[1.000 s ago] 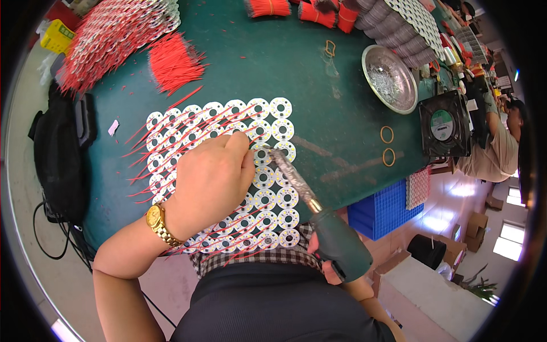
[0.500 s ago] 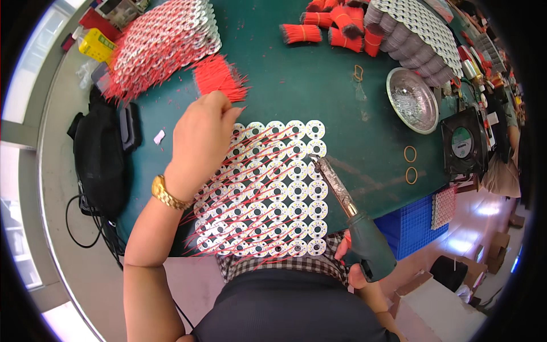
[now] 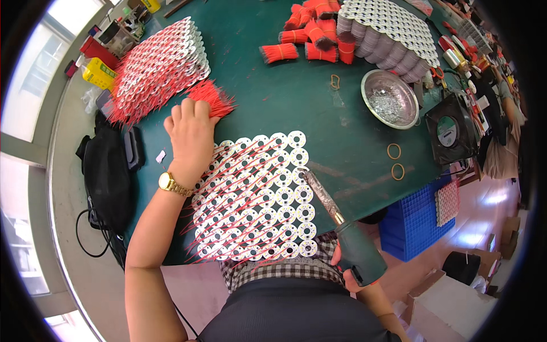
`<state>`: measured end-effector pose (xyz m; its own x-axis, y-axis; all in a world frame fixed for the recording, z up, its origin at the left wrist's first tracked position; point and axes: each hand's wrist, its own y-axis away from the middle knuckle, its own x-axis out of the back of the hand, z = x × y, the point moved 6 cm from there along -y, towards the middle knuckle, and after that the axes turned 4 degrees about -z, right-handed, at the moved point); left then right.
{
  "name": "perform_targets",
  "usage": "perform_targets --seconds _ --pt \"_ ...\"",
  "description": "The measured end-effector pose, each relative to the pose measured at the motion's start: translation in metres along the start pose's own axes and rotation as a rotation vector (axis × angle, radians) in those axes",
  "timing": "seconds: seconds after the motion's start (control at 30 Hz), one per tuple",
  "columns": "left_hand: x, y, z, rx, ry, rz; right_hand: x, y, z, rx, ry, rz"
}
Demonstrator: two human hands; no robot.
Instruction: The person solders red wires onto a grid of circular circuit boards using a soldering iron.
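Note:
A panel of round white LED circuit boards lies at the table's near edge, red wires slanting across most of its discs; the rightmost column is bare. My right hand, partly hidden, grips the dark green handle of a soldering iron. The iron's metal tip points up and left, over the panel's right edge. Beyond the panel's upper left corner, my left hand is at a loose pile of red wires. Its fingers are curled down, the fingertips hidden, and a gold watch circles the wrist.
Stacked wired panels stand at the far left, bare panels at the far right. Bundles of red wires, a metal bowl, rubber bands and a black fan lie around. A black bag sits left.
My left hand has gone from a pinch at the wire pile's near side to its left side, fingers curled down. The view has shifted slightly; my right hand still holds the soldering iron.

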<state>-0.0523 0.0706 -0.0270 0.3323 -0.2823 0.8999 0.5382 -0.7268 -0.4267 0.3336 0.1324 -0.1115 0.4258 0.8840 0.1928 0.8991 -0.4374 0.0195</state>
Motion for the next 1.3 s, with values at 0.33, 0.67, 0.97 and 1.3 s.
perform_targets --seconds 0.33,0.67,0.97,1.3 --pt "0.005 -0.01 -0.004 -0.057 0.062 0.079 0.007 0.003 -0.005 0.196 0.292 0.092" --pt "0.0 -0.014 -0.009 -0.124 0.184 0.038 0.001 0.007 0.001 0.092 0.12 0.008" --pt "0.02 -0.009 -0.001 -0.234 0.213 0.251 -0.003 0.008 0.004 0.154 0.282 0.052" --pt "0.046 0.04 0.059 0.08 1.045 -0.343 0.002 0.011 0.004 0.036 0.195 -0.045"
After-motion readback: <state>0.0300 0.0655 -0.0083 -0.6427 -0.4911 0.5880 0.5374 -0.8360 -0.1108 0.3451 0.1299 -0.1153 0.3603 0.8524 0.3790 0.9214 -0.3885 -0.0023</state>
